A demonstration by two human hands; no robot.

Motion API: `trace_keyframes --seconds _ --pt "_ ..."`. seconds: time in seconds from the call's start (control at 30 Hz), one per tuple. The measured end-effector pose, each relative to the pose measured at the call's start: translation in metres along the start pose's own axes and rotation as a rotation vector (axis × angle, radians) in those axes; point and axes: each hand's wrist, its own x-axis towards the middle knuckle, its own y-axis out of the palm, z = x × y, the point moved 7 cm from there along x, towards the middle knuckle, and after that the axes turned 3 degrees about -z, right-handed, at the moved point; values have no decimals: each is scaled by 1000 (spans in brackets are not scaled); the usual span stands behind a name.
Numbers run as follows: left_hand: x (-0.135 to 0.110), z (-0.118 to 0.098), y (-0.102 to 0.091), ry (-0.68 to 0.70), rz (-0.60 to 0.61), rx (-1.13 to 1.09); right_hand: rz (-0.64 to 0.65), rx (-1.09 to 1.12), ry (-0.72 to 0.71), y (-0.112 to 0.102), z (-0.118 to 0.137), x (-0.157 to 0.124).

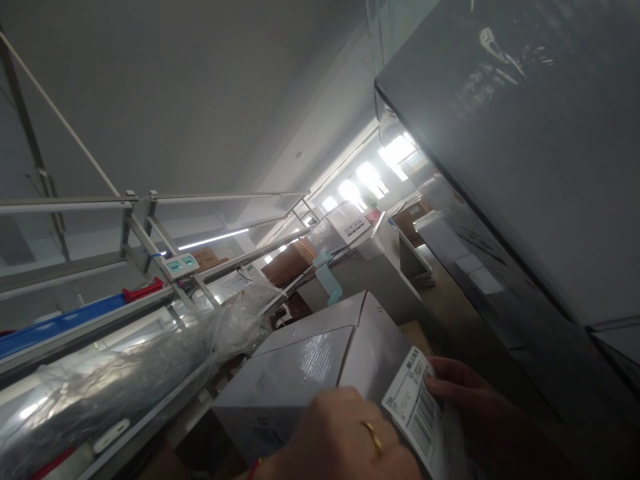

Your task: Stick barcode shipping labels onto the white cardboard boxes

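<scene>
A white cardboard box point(305, 367) with closed flaps stands tilted in view just ahead of me. In front of it, my right hand point(460, 390) grips the edge of a white barcode label point(414, 407), its thumb on the printed face. Below the label its white sheet runs down out of clear sight. My left hand point(350, 437), with a gold ring, is closed close to the label's left edge. Its fingertips are turned away, so what they pinch, if anything, is hidden. Part of the box's near side is covered by this hand.
Large wrapped white boxes point(525, 167) rise close on the right. To the left runs a metal rack point(135, 233) with a blue bin point(70, 327) and clear plastic wrap point(165, 373). Further back are a brown carton point(290, 261) and a hanging pale green strip point(327, 279).
</scene>
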Motion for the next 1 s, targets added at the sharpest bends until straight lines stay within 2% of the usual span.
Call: trace_keyframes --seconds 0.03,0.1,0.13,0.17,0.23,0.37,0.53,0.67,0.77,1.0 --pt "5 5 -32 -29 -144 54 45 3 -8 8 -1 3" --pt "7 34 -70 -348 -234 47 175 23 -9 29 -2 6" --pt "2 49 -76 -503 -242 -14 246 38 -8 39 -1 6" --pt "-4 62 -75 -649 -222 -98 304 56 -12 49 1 6" --pt "-15 77 -62 -793 -184 -270 363 71 -17 60 4 6" --pt "-25 79 -42 -802 -166 -450 391 27 -18 65 2 12" --pt "-26 69 -48 -770 -189 -543 426 -27 -1 69 2 15" --pt "-25 64 -52 -704 -206 -577 392 -38 36 73 6 17" --pt "-25 62 -53 -669 -214 -583 340 -75 50 69 7 20" --pt "-28 62 -53 -663 -192 -551 342 -95 86 60 0 24"
